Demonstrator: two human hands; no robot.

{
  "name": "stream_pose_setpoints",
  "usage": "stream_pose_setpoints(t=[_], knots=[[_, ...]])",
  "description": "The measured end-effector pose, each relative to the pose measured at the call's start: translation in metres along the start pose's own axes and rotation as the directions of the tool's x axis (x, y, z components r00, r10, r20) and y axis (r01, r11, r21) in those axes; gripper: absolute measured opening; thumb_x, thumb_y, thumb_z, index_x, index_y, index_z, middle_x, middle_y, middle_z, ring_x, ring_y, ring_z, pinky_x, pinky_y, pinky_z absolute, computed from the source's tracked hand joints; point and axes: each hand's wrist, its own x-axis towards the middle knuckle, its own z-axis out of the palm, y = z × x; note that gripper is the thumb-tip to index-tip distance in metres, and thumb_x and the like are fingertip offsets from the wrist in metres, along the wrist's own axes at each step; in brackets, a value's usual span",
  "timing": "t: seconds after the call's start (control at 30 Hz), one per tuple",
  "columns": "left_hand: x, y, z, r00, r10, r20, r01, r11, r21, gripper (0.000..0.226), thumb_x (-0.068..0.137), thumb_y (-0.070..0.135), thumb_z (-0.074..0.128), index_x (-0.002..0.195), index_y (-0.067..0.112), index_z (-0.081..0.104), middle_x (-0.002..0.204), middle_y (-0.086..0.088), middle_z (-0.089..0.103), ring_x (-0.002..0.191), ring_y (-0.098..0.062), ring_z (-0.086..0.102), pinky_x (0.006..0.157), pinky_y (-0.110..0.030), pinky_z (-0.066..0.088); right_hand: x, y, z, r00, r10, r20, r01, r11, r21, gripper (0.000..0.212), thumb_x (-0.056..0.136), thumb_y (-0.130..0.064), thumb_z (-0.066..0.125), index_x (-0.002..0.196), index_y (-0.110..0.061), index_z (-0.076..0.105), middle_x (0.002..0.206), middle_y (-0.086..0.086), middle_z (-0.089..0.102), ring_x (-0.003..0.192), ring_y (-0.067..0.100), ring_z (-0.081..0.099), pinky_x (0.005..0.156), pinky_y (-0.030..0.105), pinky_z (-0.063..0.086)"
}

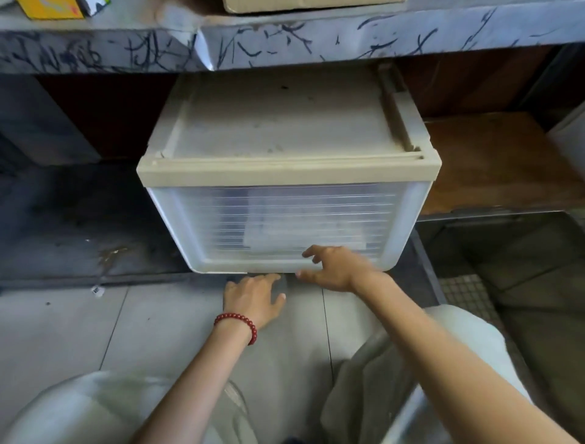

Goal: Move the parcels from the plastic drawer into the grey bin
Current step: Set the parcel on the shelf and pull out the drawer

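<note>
Right hand (pixel 337 269) is reaching the bottom edge of the drawer (pixel 196 228), fingers spread, empty; left hand (pixel 253 296) is hanging just below, loose, empty too. Parcels (pixel 304 228) are lying straight behind the shut front.

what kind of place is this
Likely a storeroom or workshop: a dusty plastic drawer stands under a scribbled-on metal bench, a cardboard box lies on the bench, and the floor is tiled.

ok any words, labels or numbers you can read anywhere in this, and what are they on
Nothing reads clearly.
Black scrawls on the table edge: not legible as words.
White tag on the floor: too small to read.
Plastic drawer: no label shows.
</note>
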Motion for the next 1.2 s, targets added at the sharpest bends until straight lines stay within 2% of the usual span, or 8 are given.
stream_pose_setpoints(t=[0.1, 0.2, 0.37, 0.5, 0.7, 0.87, 1.03, 1.2], knots=[[0.007, -0.007, 0.019, 0.997, -0.013, 0.081, 0.013, 1.0, -0.001, 0.053, 0.095, 0.047, 0.043, 0.145, 0.033, 0.034, 0.138, 0.006, 0.053, 0.128, -0.019, 0.047, 0.107, -0.042, 0.035, 0.007, 0.005, 0.035, 0.999, 0.05, 0.021, -0.049, 0.998, -0.043, 0.059, 0.09, -0.059, 0.05, 0.141, -0.03, 0.041, 0.142, -0.002, 0.051, 0.132, 0.02, 0.045, 0.105, 0.038, 0.04], [0.018, -0.016, 0.033, 0.993, -0.007, 0.119, 0.003, 1.0, 0.031, 0.057, 0.095, 0.047, 0.042, 0.148, 0.031, 0.028, 0.14, 0.005, 0.05, 0.128, -0.02, 0.046, 0.103, -0.04, 0.037, 0.011, 0.02, 0.062, 0.987, 0.15, 0.055, -0.147, 0.988, -0.056, 0.066, 0.09, -0.062, 0.048, 0.146, -0.029, 0.035, 0.145, -0.002, 0.047, 0.134, 0.02, 0.042, 0.104, 0.037, 0.04], [0.035, -0.022, 0.046, 0.989, -0.024, 0.144, 0.016, 0.998, 0.056, 0.064, 0.095, 0.048, 0.04, 0.152, 0.028, 0.018, 0.14, 0.0, 0.048, 0.127, -0.025, 0.045, 0.099, -0.041, 0.037, 0.018, 0.044, 0.086, 0.958, 0.282, 0.051, -0.281, 0.96, -0.017, 0.081, 0.09, -0.064, 0.046, 0.154, -0.029, 0.01, 0.143, 0.001, 0.048, 0.132, 0.024, 0.045, 0.098, 0.039, 0.044], [0.038, -0.021, 0.052, 0.987, -0.043, 0.156, 0.037, 0.998, 0.041, 0.069, 0.094, 0.05, 0.042, 0.152, 0.027, 0.013, 0.146, -0.001, 0.04, 0.128, -0.027, 0.042, 0.101, -0.043, 0.036, 0.02, 0.047, 0.093, 0.955, 0.293, 0.034, -0.294, 0.956, 0.003, 0.085, 0.089, -0.066, 0.044, 0.153, -0.034, -0.002, 0.139, 0.0, 0.053, 0.13, 0.024, 0.047, 0.096, 0.04, 0.045], [0.028, -0.024, 0.053, 0.986, -0.031, 0.162, 0.018, 0.996, 0.082, 0.076, 0.092, 0.056, 0.041, 0.153, 0.029, 0.005, 0.154, 0.002, 0.027, 0.134, -0.025, 0.035, 0.103, -0.044, 0.034, 0.009, 0.047, 0.091, 0.951, 0.3, 0.08, -0.296, 0.954, -0.054, 0.088, 0.089, -0.069, 0.041, 0.152, -0.036, -0.01, 0.149, -0.004, 0.042, 0.136, 0.024, 0.041, 0.097, 0.04, 0.043], [0.018, -0.026, 0.055, 0.992, -0.039, 0.122, 0.024, 0.992, 0.121, 0.082, 0.09, 0.059, 0.042, 0.153, 0.029, -0.002, 0.16, 0.005, 0.007, 0.146, -0.024, 0.012, 0.109, -0.046, 0.027, 0.004, 0.047, 0.085, 0.954, 0.291, 0.071, -0.279, 0.949, -0.144, 0.089, 0.088, -0.073, 0.038, 0.152, -0.039, -0.013, 0.156, 0.0, 0.028, 0.141, 0.027, 0.031, 0.1, 0.043, 0.04], [-0.008, -0.028, 0.058, 0.997, -0.006, 0.076, -0.004, 0.99, 0.138, 0.078, 0.092, 0.059, 0.039, 0.153, 0.031, -0.002, 0.161, 0.005, 0.006, 0.148, -0.022, 0.0, 0.115, -0.047, 0.016, -0.022, 0.05, 0.093, 0.98, 0.194, 0.044, -0.186, 0.971, -0.147, 0.091, 0.089, -0.07, 0.041, 0.153, -0.031, -0.012, 0.162, -0.006, -0.014, 0.15, 0.024, -0.009, 0.116, 0.049, 0.018], [-0.042, -0.033, 0.047, 0.997, 0.06, -0.058, -0.054, 0.994, 0.1, 0.068, 0.094, 0.056, 0.038, 0.152, 0.032, 0.014, 0.157, 0.011, 0.022, 0.147, -0.017, 0.011, 0.112, -0.04, 0.02, -0.056, 0.05, 0.09, 0.991, 0.13, 0.016, -0.126, 0.976, -0.177, 0.085, 0.091, -0.069, 0.036, 0.154, -0.032, -0.008, 0.161, -0.004, -0.016, 0.148, 0.025, -0.018, 0.119, 0.051, 0.001]])
